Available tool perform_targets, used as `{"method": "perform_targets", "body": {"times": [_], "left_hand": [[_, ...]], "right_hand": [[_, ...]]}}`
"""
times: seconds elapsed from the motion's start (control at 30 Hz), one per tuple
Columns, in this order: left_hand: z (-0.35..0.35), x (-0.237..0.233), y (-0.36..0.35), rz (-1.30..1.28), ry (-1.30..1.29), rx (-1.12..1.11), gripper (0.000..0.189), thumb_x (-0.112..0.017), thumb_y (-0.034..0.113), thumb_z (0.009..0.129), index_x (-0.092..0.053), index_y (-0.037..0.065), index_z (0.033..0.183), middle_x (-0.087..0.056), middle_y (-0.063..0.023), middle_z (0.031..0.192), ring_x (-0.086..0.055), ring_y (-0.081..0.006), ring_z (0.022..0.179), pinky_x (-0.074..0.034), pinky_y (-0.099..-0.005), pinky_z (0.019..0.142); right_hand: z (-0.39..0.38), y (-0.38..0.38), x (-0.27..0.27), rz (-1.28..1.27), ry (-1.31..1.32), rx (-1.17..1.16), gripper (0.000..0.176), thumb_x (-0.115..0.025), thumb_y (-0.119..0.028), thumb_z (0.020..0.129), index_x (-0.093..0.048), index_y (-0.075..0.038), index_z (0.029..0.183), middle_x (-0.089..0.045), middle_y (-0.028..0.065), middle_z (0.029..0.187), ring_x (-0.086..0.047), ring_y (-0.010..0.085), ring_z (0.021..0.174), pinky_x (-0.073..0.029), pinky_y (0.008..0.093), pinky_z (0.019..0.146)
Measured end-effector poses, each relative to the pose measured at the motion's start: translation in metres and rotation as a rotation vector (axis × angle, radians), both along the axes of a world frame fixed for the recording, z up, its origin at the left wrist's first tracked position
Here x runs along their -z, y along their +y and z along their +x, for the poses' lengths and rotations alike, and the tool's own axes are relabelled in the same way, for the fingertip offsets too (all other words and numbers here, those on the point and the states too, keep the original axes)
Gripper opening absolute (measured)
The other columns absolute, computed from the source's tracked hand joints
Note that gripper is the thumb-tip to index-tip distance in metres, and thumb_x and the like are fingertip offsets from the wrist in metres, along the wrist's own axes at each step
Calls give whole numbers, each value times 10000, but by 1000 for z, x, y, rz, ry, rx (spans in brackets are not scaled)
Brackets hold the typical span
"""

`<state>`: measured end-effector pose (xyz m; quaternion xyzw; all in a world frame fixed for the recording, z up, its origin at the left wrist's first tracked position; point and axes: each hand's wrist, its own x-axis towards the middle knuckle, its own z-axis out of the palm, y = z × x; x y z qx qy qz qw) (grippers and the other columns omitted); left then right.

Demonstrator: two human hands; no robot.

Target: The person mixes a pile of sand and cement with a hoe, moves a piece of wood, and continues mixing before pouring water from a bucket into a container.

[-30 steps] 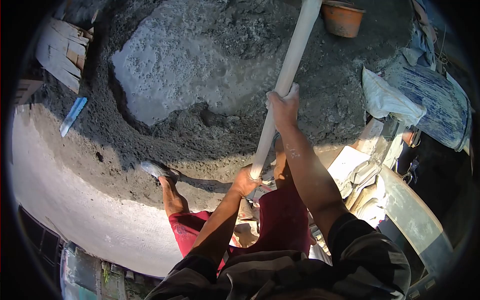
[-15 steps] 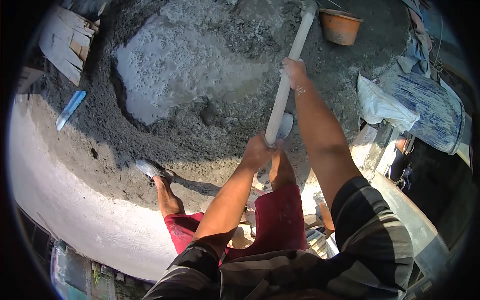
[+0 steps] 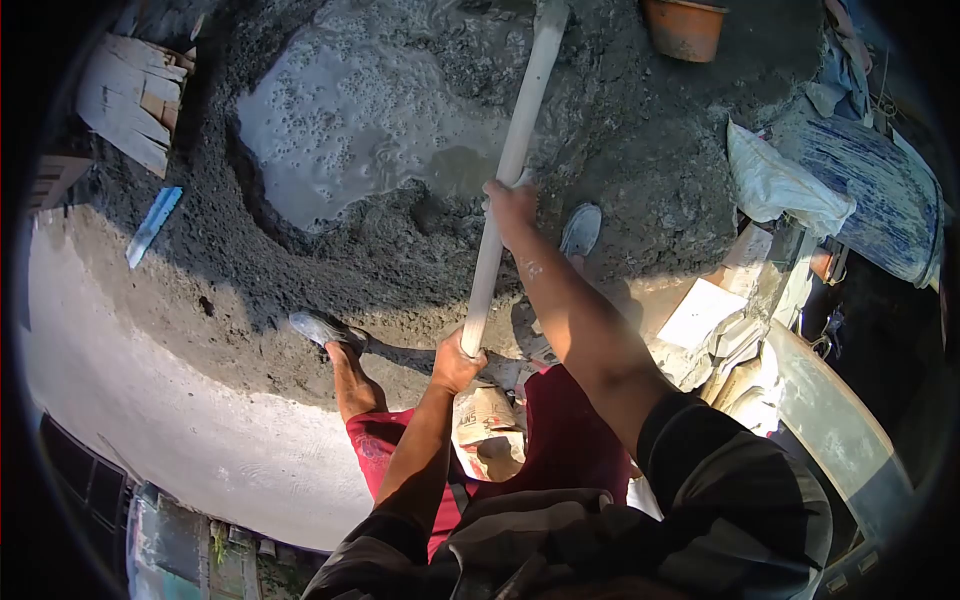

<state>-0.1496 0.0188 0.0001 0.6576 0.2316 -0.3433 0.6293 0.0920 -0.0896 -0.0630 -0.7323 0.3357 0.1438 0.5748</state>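
A long pale wooden tool handle (image 3: 525, 110) runs from between my legs up toward the top of the view, leaning slightly right. Its far end passes into the grey mix, and the tool's head does not show. My left hand (image 3: 460, 364) is wrapped round the near end of the handle. Further up the shaft, my right hand (image 3: 513, 210) grips it with fingers closed. Beyond both hands lies a pool of wet grey cement mix (image 3: 340, 130), ringed by a bank of darker, thicker mix (image 3: 350, 270).
An orange bucket (image 3: 685, 30) stands at the top right. Near it are a white sack (image 3: 785, 185) and a blue barrel (image 3: 865, 195) on its side. Broken board (image 3: 135, 95) and a light-blue strip (image 3: 155, 226) lie left. A paper bag (image 3: 488, 425) sits between my legs.
Both hands have moved left and back toward my body, carrying the handle with them. The handle stands more upright in the view. More of the paper bag between my legs now shows.
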Motion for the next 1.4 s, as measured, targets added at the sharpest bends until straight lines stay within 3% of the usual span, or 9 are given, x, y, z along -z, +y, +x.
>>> {"method": "perform_targets", "body": {"times": [0.2,0.43,0.53,0.67,0.77,0.83,0.97,1.17,1.4], "left_hand": [[-33,-11,-10,22,5,170,265,-643,117,659,-594,37,907,-635,-174,776,-631,-323,711,-508,-353,690],[56,-41,-62,-186,-139,77,320,-663,144,700,-626,66,1008,-654,-208,895,-626,-384,848,-505,-402,746],[131,-54,-68,-44,-254,140,353,-691,188,695,-627,16,996,-651,-235,901,-632,-388,879,-501,-413,746],[180,-53,-59,-76,-186,203,406,-717,255,699,-632,-24,982,-646,-267,910,-646,-355,908,-512,-407,775],[168,-68,-48,-13,-31,225,401,-709,222,668,-620,-15,979,-647,-250,892,-622,-412,890,-497,-430,758],[115,-24,-56,94,-35,210,424,-713,235,667,-615,-16,993,-647,-252,908,-613,-422,909,-494,-430,751],[64,-26,-32,69,-19,218,413,-712,215,679,-617,2,1020,-659,-235,906,-645,-364,876,-507,-409,781],[-13,-23,-23,-33,-10,95,330,-661,141,694,-611,35,1001,-661,-199,876,-655,-336,823,-516,-370,741],[68,-29,-43,7,-116,64,359,-654,135,679,-615,49,1025,-659,-207,905,-640,-375,862,-512,-400,759]], "right_hand": [[-32,-2,-75,213,18,133,390,-630,-29,716,-396,-18,1027,-516,84,724,-524,156,485,-435,296,425],[62,-63,-148,112,-146,34,299,-605,-103,781,-414,-58,1007,-521,80,762,-543,172,563,-461,311,492],[128,-81,-145,-40,-158,36,252,-600,-131,815,-430,-47,981,-533,97,804,-550,185,591,-472,328,507],[171,-108,-83,-51,-94,60,281,-616,-117,807,-435,-16,997,-544,103,778,-553,195,564,-472,332,491],[140,-107,-33,-76,121,59,296,-623,-148,815,-444,-12,1009,-545,97,788,-553,202,562,-470,342,477],[102,-96,-9,-107,148,94,294,-627,-126,795,-443,-19,999,-547,96,770,-552,198,544,-465,333,460],[49,-70,-13,-49,128,83,411,-651,-93,758,-399,-17,1074,-541,88,706,-553,187,508,-452,321,435],[-21,-32,-45,61,69,86,359,-640,-70,743,-405,-61,1014,-519,75,715,-520,165,475,-441,311,423],[73,-22,-107,117,-123,-59,362,-610,-52,766,-399,-47,1060,-526,68,756,-543,155,546,-455,292,467]]}}
